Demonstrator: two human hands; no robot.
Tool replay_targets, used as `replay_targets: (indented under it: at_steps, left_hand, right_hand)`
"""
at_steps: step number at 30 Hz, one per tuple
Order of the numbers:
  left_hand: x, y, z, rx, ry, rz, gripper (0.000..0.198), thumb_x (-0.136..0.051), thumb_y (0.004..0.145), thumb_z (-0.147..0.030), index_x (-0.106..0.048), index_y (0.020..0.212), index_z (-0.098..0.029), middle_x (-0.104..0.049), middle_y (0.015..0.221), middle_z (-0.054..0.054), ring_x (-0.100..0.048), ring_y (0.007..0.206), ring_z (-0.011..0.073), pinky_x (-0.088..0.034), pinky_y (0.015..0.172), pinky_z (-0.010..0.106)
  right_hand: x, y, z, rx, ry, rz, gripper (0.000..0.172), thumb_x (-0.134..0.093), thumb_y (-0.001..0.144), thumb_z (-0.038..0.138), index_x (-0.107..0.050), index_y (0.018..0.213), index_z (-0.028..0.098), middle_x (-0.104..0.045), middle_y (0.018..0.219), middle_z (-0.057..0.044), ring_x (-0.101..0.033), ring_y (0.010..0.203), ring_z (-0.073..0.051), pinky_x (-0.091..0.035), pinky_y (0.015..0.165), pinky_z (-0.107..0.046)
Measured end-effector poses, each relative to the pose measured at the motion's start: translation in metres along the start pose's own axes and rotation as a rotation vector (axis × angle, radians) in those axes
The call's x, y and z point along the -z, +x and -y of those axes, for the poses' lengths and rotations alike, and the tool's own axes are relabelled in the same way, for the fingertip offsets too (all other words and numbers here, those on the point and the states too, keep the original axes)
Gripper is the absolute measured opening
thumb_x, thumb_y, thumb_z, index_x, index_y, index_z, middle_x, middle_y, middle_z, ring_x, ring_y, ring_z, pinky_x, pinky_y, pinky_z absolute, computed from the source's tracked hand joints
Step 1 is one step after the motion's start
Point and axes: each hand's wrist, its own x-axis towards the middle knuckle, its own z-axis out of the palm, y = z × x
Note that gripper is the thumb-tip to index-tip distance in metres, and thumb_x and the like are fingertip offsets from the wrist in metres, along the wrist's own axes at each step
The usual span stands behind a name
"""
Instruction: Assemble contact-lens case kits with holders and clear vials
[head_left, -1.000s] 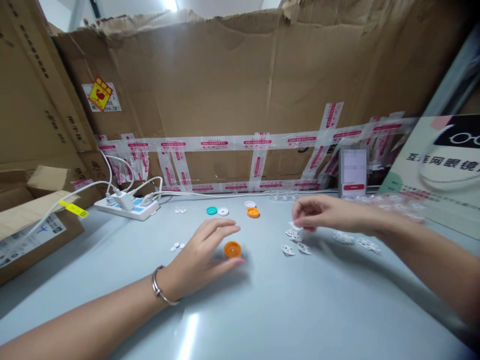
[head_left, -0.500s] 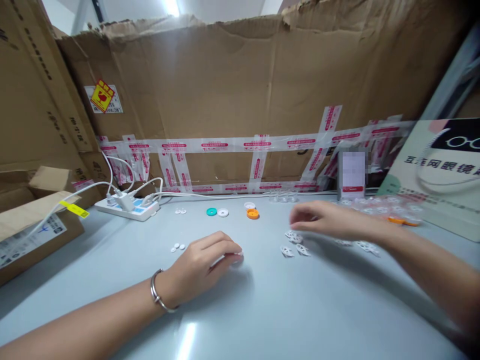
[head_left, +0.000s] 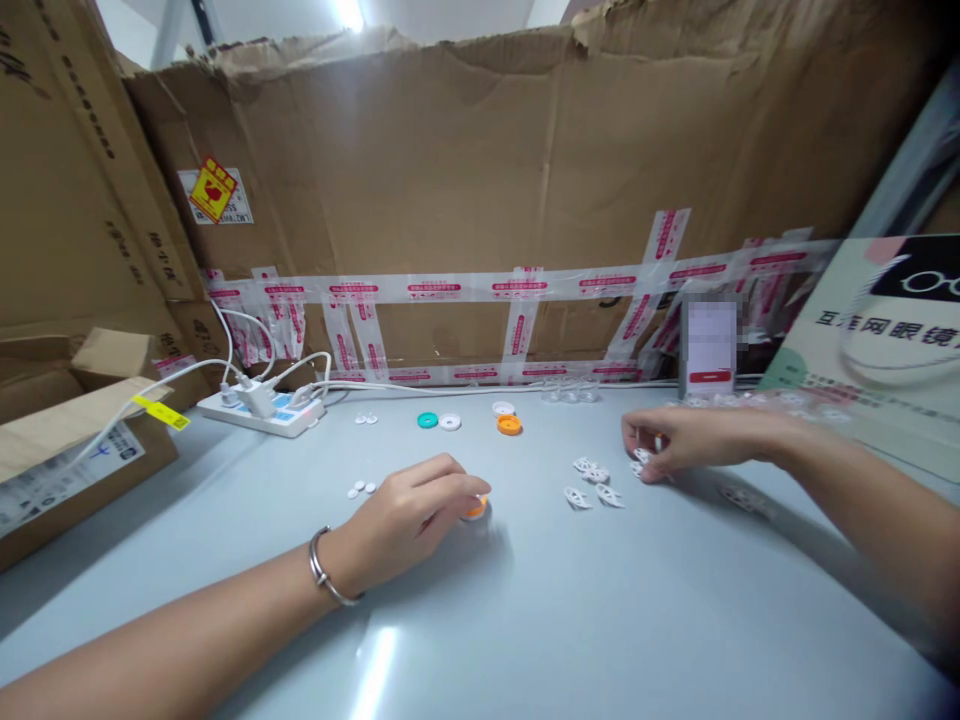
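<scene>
My left hand (head_left: 420,505) is closed over the table, its fingertips pinching a small round orange piece (head_left: 475,508) with a pale rim. Between the thumb and fingers of my right hand (head_left: 675,443) is a small white openwork plastic piece (head_left: 640,462), partly covered by them. Left of that hand lies a group of similar white openwork pieces, one of them a leaf-shaped piece (head_left: 609,496). More white openwork pieces (head_left: 745,502) rest under my right forearm, in its shadow. Behind the left hand are several small white discs (head_left: 361,486).
Further back sit a teal ring (head_left: 427,420), a white ring (head_left: 449,422), an orange ring (head_left: 509,425) and clear plastic cups (head_left: 570,391). A power strip (head_left: 262,412) with cables stands at left, a phone (head_left: 709,350) at right. Large cardboard (head_left: 450,180) walls the back.
My right hand has moved right, away from the group of white openwork pieces, and closed on another one. The left hand has turned slightly, showing the orange of its round piece.
</scene>
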Motion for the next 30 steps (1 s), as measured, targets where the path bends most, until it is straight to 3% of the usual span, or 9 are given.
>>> replay_targets:
  at_steps: [6, 9, 13, 15, 17, 19, 24, 30]
  left_hand:
    - [-0.003, 0.000, 0.004, 0.008, -0.053, -0.079, 0.025, -0.046, 0.085, -0.006, -0.058, 0.104, -0.016, -0.062, 0.084, 0.006, -0.061, 0.072, 0.0121, -0.053, 0.066, 0.026]
    - [-0.003, 0.001, 0.005, 0.025, -0.052, -0.117, 0.026, -0.048, 0.084, -0.006, -0.057, 0.107, -0.015, -0.062, 0.086, 0.007, -0.061, 0.077, 0.0133, -0.052, 0.069, 0.028]
    - [-0.003, 0.001, 0.005, 0.047, -0.065, -0.135, 0.025, -0.050, 0.083, -0.005, -0.058, 0.105, -0.013, -0.064, 0.085, 0.007, -0.060, 0.078, 0.0135, -0.052, 0.070, 0.029]
    - [-0.004, 0.001, 0.005, 0.061, -0.087, -0.164, 0.024, -0.051, 0.082, -0.006, -0.059, 0.104, -0.013, -0.065, 0.084, 0.007, -0.061, 0.077, 0.0135, -0.052, 0.069, 0.028]
    - [-0.004, 0.002, 0.004, 0.087, -0.120, -0.200, 0.025, -0.054, 0.081, -0.006, -0.059, 0.104, -0.014, -0.066, 0.083, 0.006, -0.061, 0.075, 0.0131, -0.052, 0.067, 0.027]
    - [-0.004, 0.003, 0.001, 0.121, -0.159, -0.230, 0.025, -0.056, 0.080, -0.007, -0.060, 0.103, -0.015, -0.067, 0.083, 0.005, -0.062, 0.074, 0.0127, -0.053, 0.066, 0.026]
    - [-0.002, 0.005, -0.007, 0.128, -0.236, -0.281, 0.024, -0.059, 0.078, -0.008, -0.062, 0.100, -0.018, -0.065, 0.080, 0.003, -0.061, 0.071, 0.0120, -0.052, 0.066, 0.026]
    - [-0.003, 0.008, -0.009, 0.105, -0.215, -0.253, 0.022, -0.062, 0.077, -0.015, -0.063, 0.098, -0.021, -0.057, 0.084, 0.004, -0.056, 0.079, 0.0153, -0.050, 0.072, 0.031]
  right_hand:
    - [-0.004, 0.009, 0.014, 0.037, 0.168, 0.037, 0.022, -0.065, 0.060, 0.033, -0.048, 0.063, 0.020, -0.054, 0.059, 0.004, -0.054, 0.053, -0.012, -0.040, 0.053, -0.025]
    - [-0.006, 0.009, 0.020, 0.043, 0.266, 0.022, 0.021, -0.060, 0.066, 0.038, -0.052, 0.070, 0.019, -0.060, 0.066, 0.001, -0.060, 0.061, -0.015, -0.046, 0.060, -0.027]
    - [-0.007, 0.007, 0.024, 0.027, 0.320, 0.011, 0.018, -0.065, 0.063, 0.032, -0.060, 0.072, 0.018, -0.063, 0.061, -0.001, -0.064, 0.066, -0.020, -0.047, 0.066, -0.031]
    - [-0.009, 0.005, 0.032, 0.031, 0.362, -0.024, 0.020, -0.063, 0.066, 0.032, -0.061, 0.080, 0.018, -0.066, 0.070, -0.002, -0.065, 0.074, -0.020, -0.048, 0.071, -0.031]
    - [-0.018, 0.003, 0.046, 0.060, 0.485, -0.058, 0.024, -0.061, 0.070, 0.035, -0.060, 0.088, 0.019, -0.068, 0.085, -0.004, -0.065, 0.083, -0.019, -0.049, 0.076, -0.029]
    - [-0.032, -0.001, 0.065, 0.104, 0.731, -0.076, 0.026, -0.066, 0.067, 0.034, -0.061, 0.087, 0.018, -0.069, 0.088, -0.005, -0.065, 0.086, -0.019, -0.049, 0.080, -0.030]
    - [-0.073, -0.013, 0.108, 0.087, 1.083, 0.044, 0.026, -0.074, 0.061, 0.031, -0.062, 0.079, 0.017, -0.071, 0.071, -0.002, -0.067, 0.075, -0.016, -0.052, 0.077, -0.030]
    - [-0.088, -0.023, 0.121, 0.114, 1.276, 0.175, 0.026, -0.074, 0.062, 0.032, -0.066, 0.081, 0.016, -0.071, 0.073, -0.002, -0.068, 0.074, -0.014, -0.051, 0.080, -0.029]
